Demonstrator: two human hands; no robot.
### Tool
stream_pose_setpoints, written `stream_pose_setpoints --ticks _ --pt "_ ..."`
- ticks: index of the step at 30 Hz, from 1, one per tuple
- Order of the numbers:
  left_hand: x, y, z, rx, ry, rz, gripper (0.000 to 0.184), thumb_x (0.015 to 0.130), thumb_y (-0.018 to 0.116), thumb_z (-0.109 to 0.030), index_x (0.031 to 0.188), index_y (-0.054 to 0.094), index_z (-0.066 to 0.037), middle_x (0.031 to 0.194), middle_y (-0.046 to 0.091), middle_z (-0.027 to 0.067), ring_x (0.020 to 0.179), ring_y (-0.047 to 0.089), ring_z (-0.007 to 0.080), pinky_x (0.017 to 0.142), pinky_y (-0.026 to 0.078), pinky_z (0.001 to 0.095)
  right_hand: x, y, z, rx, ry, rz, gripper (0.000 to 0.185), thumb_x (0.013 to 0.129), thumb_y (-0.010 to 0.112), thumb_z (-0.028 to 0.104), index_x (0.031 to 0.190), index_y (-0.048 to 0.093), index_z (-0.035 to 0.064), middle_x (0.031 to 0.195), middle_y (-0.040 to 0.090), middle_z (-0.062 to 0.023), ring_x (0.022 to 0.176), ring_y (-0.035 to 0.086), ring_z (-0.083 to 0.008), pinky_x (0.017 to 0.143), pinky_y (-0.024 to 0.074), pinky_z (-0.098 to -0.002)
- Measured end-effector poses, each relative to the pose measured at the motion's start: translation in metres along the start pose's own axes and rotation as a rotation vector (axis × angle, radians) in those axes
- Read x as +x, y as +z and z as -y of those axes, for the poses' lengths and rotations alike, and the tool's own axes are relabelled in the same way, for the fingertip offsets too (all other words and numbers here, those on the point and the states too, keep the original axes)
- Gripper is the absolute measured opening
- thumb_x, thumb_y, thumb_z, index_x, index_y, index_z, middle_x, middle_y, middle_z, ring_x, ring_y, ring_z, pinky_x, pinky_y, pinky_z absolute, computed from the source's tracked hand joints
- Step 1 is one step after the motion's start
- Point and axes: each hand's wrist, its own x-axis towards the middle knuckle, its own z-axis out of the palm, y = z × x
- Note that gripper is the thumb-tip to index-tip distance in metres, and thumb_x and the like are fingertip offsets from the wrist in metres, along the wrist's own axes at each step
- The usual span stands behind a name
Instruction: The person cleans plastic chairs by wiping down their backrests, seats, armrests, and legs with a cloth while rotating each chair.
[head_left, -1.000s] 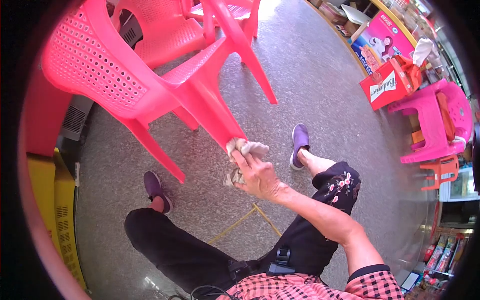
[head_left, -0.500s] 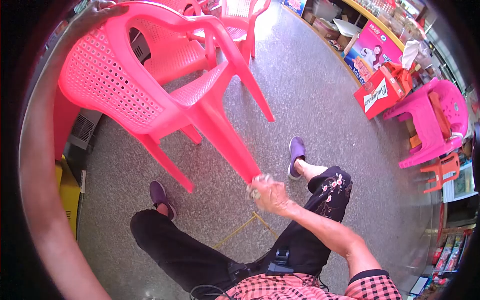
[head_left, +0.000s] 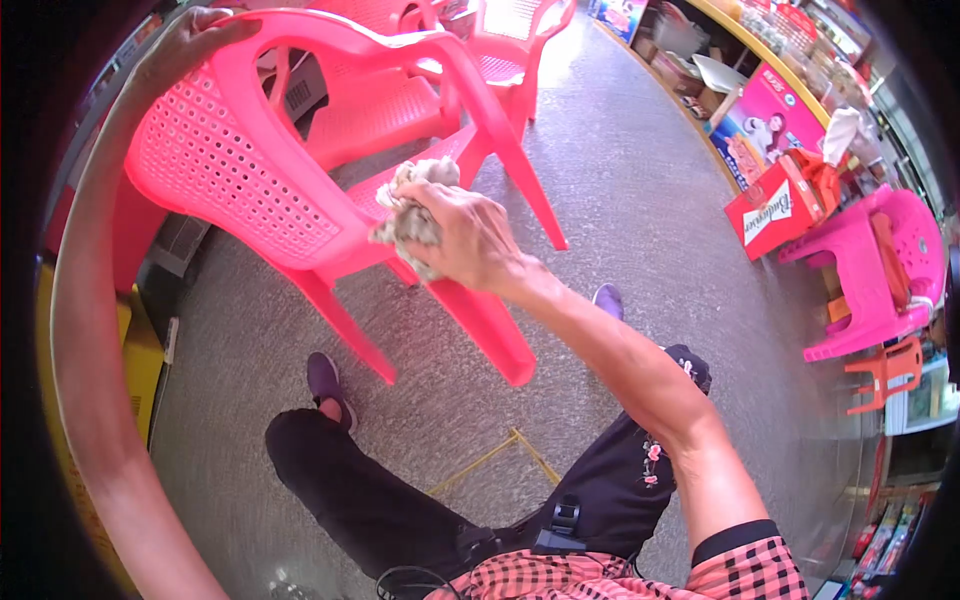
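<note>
A pink chair (head_left: 240,180) is in front of the person at the left, its perforated back turned toward the person and its legs pointing down toward the floor (head_left: 620,200); whether every foot touches the floor I cannot tell. A crumpled pale cloth (head_left: 408,240) is against the chair where the seat meets the top of the nearest leg. The right hand (head_left: 475,235) has its fingers clamped on the cloth. The left hand (head_left: 205,35) is at the top of the chair's back, its fingers closed over the rim. More pink chairs (head_left: 375,120) are just beyond.

Below, the person's purple shoes (head_left: 325,378) are set well apart on the speckled floor, and yellow lines (head_left: 470,468) meet in a corner between the dark trousers (head_left: 360,470). On the right are a red Budweiser box (head_left: 775,208), a magenta chair (head_left: 855,285) near it, and a small orange chair (head_left: 885,375) just beside that one. A poster (head_left: 765,130) shows behind the box.
</note>
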Motion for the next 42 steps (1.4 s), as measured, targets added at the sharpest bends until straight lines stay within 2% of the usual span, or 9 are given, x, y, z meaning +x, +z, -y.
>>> stream_pose_setpoints --ticks 4,17,19,26,30,34,36,39,42 --pt "-0.015 0.008 0.005 -0.009 -0.079 -0.015 0.038 0.085 0.068 -0.043 0.088 0.072 -0.005 0.067 0.064 0.0014 0.059 0.059 0.0092 0.054 0.047 0.0264 -0.008 0.041 -0.007 -0.025 -0.040 0.008 0.046 0.074 0.075 0.024 0.113 0.054 0.0106 0.097 0.065 -0.0157 0.082 0.066 -0.0366 0.070 0.0529 -0.0439" --pt "-0.004 0.000 -0.062 -0.012 -0.251 -0.166 0.034 0.078 0.075 -0.043 0.077 0.074 -0.009 0.056 0.056 -0.0036 0.052 0.052 0.0069 0.047 0.041 0.0270 -0.218 0.013 -0.009 -0.259 0.511 0.255 0.048 0.070 0.074 0.016 0.112 0.053 0.0091 0.099 0.065 -0.0175 0.089 0.065 -0.0369 0.073 0.0530 -0.0451" --pt "0.003 0.003 -0.068 0.001 -0.200 -0.151 0.034 0.078 0.075 -0.043 0.074 0.073 -0.009 0.056 0.056 -0.0029 0.052 0.052 0.0073 0.047 0.041 0.0276 -0.207 0.009 0.000 -0.099 0.810 0.400 0.043 0.071 0.073 0.023 0.108 0.056 0.0081 0.093 0.066 -0.0181 0.089 0.065 -0.0375 0.074 0.0520 -0.0472" --pt "0.018 0.014 -0.119 0.135 -0.101 -0.195 0.045 0.072 0.075 -0.051 0.068 0.070 -0.006 0.058 0.060 0.0072 0.059 0.059 0.0174 0.060 0.046 0.0363 -0.212 0.007 0.016 0.195 0.992 0.485 0.039 0.072 0.066 0.030 0.102 0.064 0.0065 0.091 0.068 -0.0188 0.088 0.067 -0.0352 0.078 0.0517 -0.0440" --pt "0.039 0.025 -0.125 0.198 0.037 -0.245 0.051 0.071 0.074 -0.053 0.068 0.068 -0.003 0.066 0.064 0.0156 0.068 0.063 0.0282 0.068 0.047 0.0407 -0.162 0.003 0.040 0.382 0.771 0.324 0.035 0.074 0.066 0.025 0.103 0.062 0.0057 0.089 0.068 -0.0185 0.083 0.068 -0.0326 0.073 0.0529 -0.0407" --pt "0.046 0.031 -0.130 0.252 0.078 -0.292 0.049 0.070 0.074 -0.049 0.070 0.068 -0.001 0.070 0.065 0.0182 0.073 0.064 0.0322 0.072 0.048 0.0422 -0.042 -0.022 0.068 0.301 0.152 -0.035 0.034 0.073 0.073 0.010 0.103 0.059 0.0045 0.086 0.066 -0.0140 0.076 0.067 -0.0228 0.067 0.0523 -0.0351" --pt "0.050 0.033 -0.131 0.253 0.120 -0.323 0.046 0.073 0.074 -0.046 0.071 0.068 -0.001 0.073 0.066 0.0197 0.076 0.064 0.0335 0.076 0.049 0.0424 0.027 -0.035 0.076 0.211 -0.212 -0.256 0.040 0.074 0.075 0.017 0.108 0.055 0.0097 0.093 0.061 -0.0125 0.077 0.064 -0.0334 0.060 0.0532 -0.0426" --pt "0.049 0.031 -0.134 0.269 0.047 -0.206 0.045 0.075 0.072 -0.045 0.075 0.069 -0.001 0.078 0.066 0.0197 0.080 0.064 0.0337 0.081 0.048 0.0416 0.098 -0.029 0.058 -0.196 -0.469 -0.315 0.042 0.078 0.074 0.023 0.114 0.057 0.0109 0.099 0.062 -0.0091 0.079 0.067 -0.0269 0.060 0.0561 -0.0391" --pt "0.049 0.032 -0.129 0.254 0.133 -0.274 0.047 0.076 0.072 -0.047 0.078 0.069 0.000 0.083 0.067 0.0191 0.084 0.064 0.0331 0.084 0.047 0.0407 0.096 0.007 0.022 -0.246 -0.458 -0.262 0.041 0.080 0.072 0.024 0.117 0.058 0.0118 0.099 0.062 -0.0077 0.083 0.068 -0.0265 0.055 0.0576 -0.0351"
